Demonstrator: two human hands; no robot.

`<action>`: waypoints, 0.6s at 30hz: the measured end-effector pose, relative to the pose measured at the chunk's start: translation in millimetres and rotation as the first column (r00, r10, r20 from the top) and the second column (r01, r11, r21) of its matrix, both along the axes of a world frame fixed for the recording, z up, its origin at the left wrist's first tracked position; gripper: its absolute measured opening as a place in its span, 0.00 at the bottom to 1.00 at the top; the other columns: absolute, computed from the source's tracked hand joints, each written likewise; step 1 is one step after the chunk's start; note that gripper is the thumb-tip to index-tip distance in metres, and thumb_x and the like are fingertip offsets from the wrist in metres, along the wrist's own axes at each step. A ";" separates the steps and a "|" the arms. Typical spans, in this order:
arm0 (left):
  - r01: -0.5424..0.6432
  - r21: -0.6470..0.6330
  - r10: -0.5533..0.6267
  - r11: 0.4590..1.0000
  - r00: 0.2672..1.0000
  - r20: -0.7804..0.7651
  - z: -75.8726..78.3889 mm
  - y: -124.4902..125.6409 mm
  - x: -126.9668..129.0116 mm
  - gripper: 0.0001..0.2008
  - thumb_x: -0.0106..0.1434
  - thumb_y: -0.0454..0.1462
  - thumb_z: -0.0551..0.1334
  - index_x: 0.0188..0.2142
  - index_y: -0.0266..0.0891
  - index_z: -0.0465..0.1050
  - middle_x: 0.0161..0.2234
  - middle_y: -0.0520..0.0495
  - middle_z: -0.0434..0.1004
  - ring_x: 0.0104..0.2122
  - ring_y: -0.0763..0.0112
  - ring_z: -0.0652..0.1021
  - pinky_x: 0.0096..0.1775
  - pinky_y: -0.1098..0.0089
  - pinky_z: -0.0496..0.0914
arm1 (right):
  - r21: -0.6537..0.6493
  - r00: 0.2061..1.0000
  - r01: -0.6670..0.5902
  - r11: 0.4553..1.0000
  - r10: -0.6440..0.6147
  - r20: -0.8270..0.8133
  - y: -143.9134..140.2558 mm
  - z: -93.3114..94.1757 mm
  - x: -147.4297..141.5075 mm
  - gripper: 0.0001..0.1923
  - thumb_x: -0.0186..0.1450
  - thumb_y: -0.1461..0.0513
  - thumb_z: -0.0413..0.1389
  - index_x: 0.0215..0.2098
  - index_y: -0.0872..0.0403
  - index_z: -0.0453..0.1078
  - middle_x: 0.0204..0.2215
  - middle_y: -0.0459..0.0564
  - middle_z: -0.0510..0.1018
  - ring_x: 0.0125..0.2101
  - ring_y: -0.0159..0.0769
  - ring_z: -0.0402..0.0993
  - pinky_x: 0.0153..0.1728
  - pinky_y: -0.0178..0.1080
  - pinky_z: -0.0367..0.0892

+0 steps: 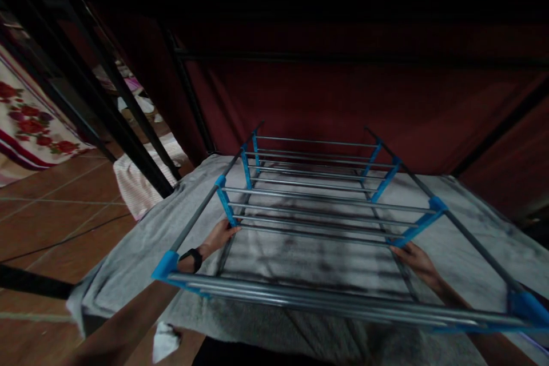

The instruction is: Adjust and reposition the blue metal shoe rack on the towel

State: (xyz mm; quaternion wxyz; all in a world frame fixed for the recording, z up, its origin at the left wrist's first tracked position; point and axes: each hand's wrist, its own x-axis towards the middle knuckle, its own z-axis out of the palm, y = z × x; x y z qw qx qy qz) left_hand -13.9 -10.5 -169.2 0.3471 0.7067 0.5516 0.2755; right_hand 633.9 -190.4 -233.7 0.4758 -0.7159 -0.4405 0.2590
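A metal rack (326,194) with grey rods and blue plastic joints stands on a grey cloth-covered surface (472,223). My left hand (219,235) reaches under the near rods and grips a blue upright at the rack's left side; a black band sits on that wrist. On the other side my right hand (417,260) holds the lower end of a blue slanted brace. Both forearms pass beneath the front rods. The scene is dim.
A dark red fabric wall (343,97) with black poles closes the back. Black slanted bars (107,103) stand at the left above a brown tiled floor (51,211). A flowered cloth (30,126), a pale striped cloth (137,183) and a white scrap (165,342) lie nearby.
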 end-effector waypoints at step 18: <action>-0.014 0.112 0.034 0.994 0.984 -0.174 -19.3 5.2 -8.0 0.23 0.58 0.60 0.53 0.32 0.44 0.64 0.34 0.40 0.78 0.40 0.48 0.79 0.49 0.50 0.71 | -0.032 0.995 0.010 0.999 -0.007 0.097 4.5 -11.9 4.4 0.24 0.48 0.43 0.66 0.32 0.50 0.75 0.34 0.53 0.82 0.41 0.53 0.77 0.47 0.51 0.70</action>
